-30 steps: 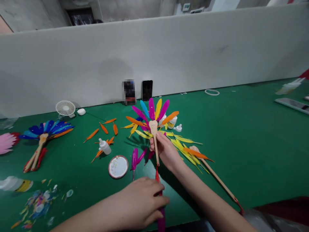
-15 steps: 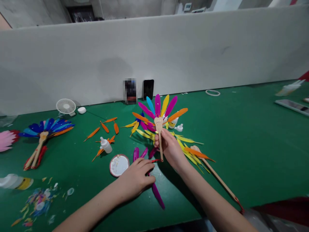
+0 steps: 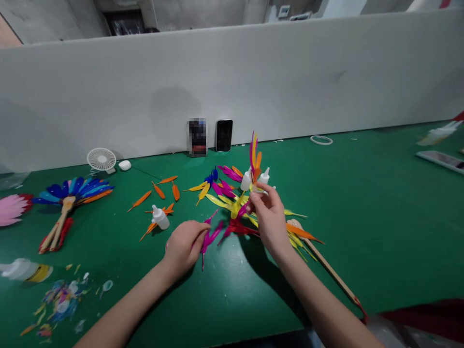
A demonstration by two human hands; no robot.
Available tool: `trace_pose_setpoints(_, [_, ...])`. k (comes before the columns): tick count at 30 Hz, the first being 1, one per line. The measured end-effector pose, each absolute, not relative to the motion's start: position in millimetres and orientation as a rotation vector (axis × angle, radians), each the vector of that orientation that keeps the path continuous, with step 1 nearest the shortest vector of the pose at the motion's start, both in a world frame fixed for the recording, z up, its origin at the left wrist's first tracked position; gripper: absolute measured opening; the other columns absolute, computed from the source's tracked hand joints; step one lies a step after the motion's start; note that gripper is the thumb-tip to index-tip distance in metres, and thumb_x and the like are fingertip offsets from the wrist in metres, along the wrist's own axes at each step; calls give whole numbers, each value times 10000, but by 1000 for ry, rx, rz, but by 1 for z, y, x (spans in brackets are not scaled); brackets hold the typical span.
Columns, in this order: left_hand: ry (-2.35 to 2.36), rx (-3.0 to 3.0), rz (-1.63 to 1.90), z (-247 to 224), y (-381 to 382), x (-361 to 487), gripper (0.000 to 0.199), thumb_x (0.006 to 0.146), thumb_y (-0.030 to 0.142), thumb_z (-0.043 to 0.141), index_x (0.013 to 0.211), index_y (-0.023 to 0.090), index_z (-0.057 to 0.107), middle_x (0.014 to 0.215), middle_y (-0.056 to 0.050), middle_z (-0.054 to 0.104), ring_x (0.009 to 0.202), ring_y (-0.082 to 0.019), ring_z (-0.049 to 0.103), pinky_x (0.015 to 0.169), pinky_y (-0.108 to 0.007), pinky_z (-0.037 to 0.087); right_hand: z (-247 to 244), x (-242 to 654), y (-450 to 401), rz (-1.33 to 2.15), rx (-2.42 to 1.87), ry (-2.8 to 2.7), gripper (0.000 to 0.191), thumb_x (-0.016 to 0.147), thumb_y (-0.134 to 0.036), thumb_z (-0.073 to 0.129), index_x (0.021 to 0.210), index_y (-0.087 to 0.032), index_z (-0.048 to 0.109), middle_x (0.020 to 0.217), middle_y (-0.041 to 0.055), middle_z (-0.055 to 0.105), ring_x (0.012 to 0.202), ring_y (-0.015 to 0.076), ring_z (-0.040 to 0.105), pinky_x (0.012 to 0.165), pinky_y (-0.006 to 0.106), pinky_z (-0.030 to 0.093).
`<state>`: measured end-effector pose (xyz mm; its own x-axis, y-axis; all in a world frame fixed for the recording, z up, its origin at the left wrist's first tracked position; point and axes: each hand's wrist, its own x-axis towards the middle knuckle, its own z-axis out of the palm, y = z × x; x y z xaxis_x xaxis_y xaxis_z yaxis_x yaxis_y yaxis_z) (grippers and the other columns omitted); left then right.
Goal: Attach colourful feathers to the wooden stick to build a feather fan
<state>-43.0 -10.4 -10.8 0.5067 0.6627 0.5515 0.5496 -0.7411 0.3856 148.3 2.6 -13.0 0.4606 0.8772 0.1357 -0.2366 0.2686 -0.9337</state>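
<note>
My right hand (image 3: 266, 208) is closed on the feather fan, raised over the table and turned nearly edge-on, so its orange, yellow and magenta feathers (image 3: 255, 157) form a narrow bunch. A red tassel (image 3: 241, 228) shows just left of that hand. Lower to the left, my left hand (image 3: 186, 241) is pinched at a small group of magenta feathers (image 3: 210, 238); its fingertips touch one near the top. Yellow-green feathers (image 3: 221, 202) lie between and behind the hands. A second wooden handle (image 3: 331, 267) lies right of my right hand, an orange feather across its head.
Orange feathers (image 3: 144, 200) and a white dropper bottle (image 3: 160, 217) lie at left centre. Finished blue fans (image 3: 67, 203), a glue bottle (image 3: 27, 270) and scraps (image 3: 61, 304) are farther left. Two phones, one black (image 3: 224, 135), lean on the partition (image 3: 290, 82).
The fan has turned from facing me to nearly edge-on and moved slightly right. My left hand has moved left from the tassel to the magenta feathers, now covering the white bead dish.
</note>
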Motion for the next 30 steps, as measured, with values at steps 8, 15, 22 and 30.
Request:
trace_pose_setpoints(8, [996, 2950, 539, -16, -10, -40, 339, 848, 381, 377, 825, 140, 614, 711, -76, 611, 630, -190, 535, 563, -317, 422, -9, 143, 0, 965, -1013, -863, 340, 670, -365, 615, 922, -228, 432, 531, -110, 532, 293, 55, 434, 321, 177, 311])
trace_pose_setpoints(15, [1041, 2949, 421, -19, -13, -40, 463, 821, 505, 347, 954, 162, 629, 758, -96, 571, 669, -205, 529, 564, -327, 440, 1, 146, -5, 1070, -993, -999, 405, 670, -370, 615, 980, -223, 400, 530, -108, 561, 272, 55, 429, 293, 170, 332])
trace_pose_setpoints(22, [876, 3019, 379, -34, -18, -35, 463, 784, 470, 464, 1122, 168, 559, 1152, -187, 543, 1005, -306, 539, 786, -447, 471, 6, 149, -8, 1134, -969, -1043, 423, 679, -364, 609, 1002, -225, 374, 558, -99, 578, 250, 34, 383, 281, 157, 273])
trace_pose_setpoints(30, [1114, 2870, 401, -49, -12, -41, 551, 805, 468, 426, 1135, 35, 513, 1119, -246, 570, 1036, -325, 549, 836, -473, 467, -2, 141, -5, 1066, -1070, -1013, 394, 676, -378, 598, 976, -220, 398, 535, -93, 546, 281, 39, 349, 288, 168, 271])
